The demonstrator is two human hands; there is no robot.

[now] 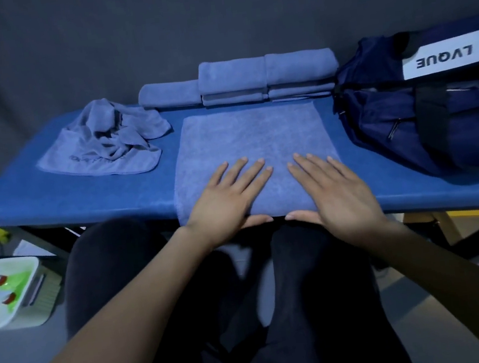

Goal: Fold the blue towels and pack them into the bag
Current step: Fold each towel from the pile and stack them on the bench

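Both hands lie flat on the near end of a spread towel (254, 149), side by side. The left hand (225, 201) and right hand (336, 190) have straight fingers slightly apart on top of the cloth, with each thumb tucked under the towel's near edge where it overhangs the table (68, 196). This towel looks part-folded: a smooth, even rectangle running from the table's near edge toward the back, soft terry, mid-blue.

Left of it a crumpled towel (103, 140) lies in a heap, not yet folded. At the back, folded towels (267, 76) sit stacked, with a single one just beside them on the left. The bag (422, 104), dark navy, stands at the right, and no towel shows in it, so packing appears not to have begun.
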